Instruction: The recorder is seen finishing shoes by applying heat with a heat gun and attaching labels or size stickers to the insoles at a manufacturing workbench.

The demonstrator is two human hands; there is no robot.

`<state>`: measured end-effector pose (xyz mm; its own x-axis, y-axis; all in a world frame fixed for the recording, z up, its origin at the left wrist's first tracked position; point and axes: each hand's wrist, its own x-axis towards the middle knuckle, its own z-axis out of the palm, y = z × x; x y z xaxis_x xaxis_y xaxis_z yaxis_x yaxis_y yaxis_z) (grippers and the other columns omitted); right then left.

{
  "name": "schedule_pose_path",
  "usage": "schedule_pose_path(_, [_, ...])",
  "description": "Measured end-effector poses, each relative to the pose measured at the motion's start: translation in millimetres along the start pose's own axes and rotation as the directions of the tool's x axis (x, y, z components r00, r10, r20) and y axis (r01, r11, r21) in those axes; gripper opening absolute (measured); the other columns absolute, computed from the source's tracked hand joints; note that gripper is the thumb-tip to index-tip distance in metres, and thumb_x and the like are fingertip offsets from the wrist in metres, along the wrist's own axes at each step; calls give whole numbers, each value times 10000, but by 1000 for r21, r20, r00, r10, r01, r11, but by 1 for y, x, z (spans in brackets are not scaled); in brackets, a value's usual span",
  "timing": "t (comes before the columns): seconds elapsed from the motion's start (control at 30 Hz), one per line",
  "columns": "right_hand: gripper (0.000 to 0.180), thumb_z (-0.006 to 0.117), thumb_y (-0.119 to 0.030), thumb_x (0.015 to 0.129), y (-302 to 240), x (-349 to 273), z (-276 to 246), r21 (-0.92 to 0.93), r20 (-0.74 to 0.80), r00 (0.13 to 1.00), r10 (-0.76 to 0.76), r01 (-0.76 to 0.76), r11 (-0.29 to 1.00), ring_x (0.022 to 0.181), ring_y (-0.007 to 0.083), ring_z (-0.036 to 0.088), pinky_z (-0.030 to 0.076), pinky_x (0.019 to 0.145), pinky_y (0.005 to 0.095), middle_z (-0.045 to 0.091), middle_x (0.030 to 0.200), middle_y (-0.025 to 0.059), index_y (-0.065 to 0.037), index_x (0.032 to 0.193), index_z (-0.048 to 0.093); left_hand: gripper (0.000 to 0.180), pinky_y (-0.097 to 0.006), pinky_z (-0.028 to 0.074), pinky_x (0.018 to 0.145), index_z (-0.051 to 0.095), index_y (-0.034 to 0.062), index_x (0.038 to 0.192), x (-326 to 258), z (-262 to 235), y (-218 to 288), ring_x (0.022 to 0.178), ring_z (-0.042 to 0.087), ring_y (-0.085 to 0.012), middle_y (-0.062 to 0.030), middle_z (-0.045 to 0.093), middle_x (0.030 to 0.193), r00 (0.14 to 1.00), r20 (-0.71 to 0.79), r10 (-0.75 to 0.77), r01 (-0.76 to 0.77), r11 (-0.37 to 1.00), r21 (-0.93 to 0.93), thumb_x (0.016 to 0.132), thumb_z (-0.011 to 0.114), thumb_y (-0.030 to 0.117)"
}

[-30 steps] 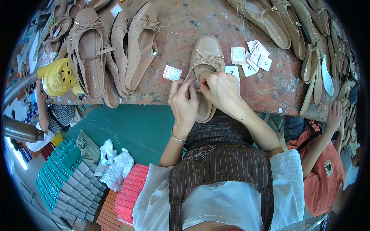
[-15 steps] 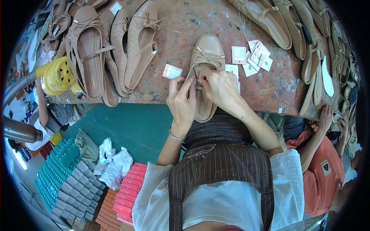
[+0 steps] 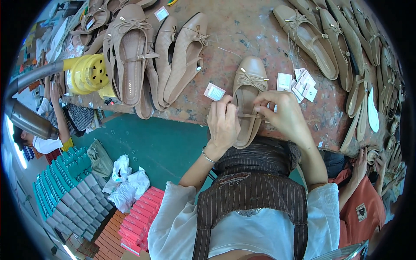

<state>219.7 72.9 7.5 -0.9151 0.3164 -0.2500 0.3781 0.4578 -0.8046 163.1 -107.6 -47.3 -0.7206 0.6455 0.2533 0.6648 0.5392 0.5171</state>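
Lying between left hand (image 3: 223, 123) and right hand (image 3: 284, 115), beige flat shoe (image 3: 248, 93), fingers of both pinching its strap.

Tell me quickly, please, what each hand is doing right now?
Left hand: fingers pinched on the beige shoe strap.
Right hand: fingers pinched on the same strap.

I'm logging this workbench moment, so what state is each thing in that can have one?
beige shoe: flat on the bench, toe away, strap pinched by both hands
strap: stretched across the opening
left hand: gripping the strap end
right hand: gripping the strap end
white tags: loose, fanned beside the shoe
single tag: lying flat
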Motion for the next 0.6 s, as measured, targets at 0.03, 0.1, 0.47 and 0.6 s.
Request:
schedule_pose_path(0.03, [106, 710, -20, 762, 4, 3, -9, 106, 111, 993, -37, 25, 994, 705, 205, 657, 513, 635, 311, 680, 804, 106, -7, 866, 698, 142, -424, 451, 733, 531, 6, 854, 0, 2, -2, 875, 542, -340, -143, 564, 1047, 999, -33, 27, -29, 998, -60, 765, 624, -55])
schedule_pose_path(0.1, [127, 720, 14, 762, 6, 11, -27, 297, 372, 928, -15, -104, 949, 797, 140, 644, 514, 707, 272, 678, 845, 64, 1, 888, 710, 132, -429, 450, 733, 531, 1, 853, 3, 2, 0, 869, 542, -343, -144, 581, 1006, 998, -40, 41, -45, 994, -97, 773, 609, -68])
schedule_pose_path(0.47, [140, 672, -4, 855, 22, 15, 4, 683, 348, 937, 18, -267, 680, 758, 70, 645, 520, 665, 226, 721, 907, 61, -1, 981, 732, 77, -190, 430, 537, 603, -13, 924, 23, -6, -8, 610, 542, -39, -11, 615, 751, 851, 282, -443, 480, 436, -761, 959, 580, 51])
schedule_pose_path(0.6, [116, 673, -41, 869, 26, 14, 21, 536, 202, 979, 22, -129, 835, 728, 85, 671, 524, 602, 257, 719, 763, 72, 14, 957, 726, 142, -218, 491, 600, 633, -33, 1057, 27, -14, -12, 648, 574, -92, -34, 616, 781, 831, 412, -373, 527, 295, -797, 962, 577, 56])
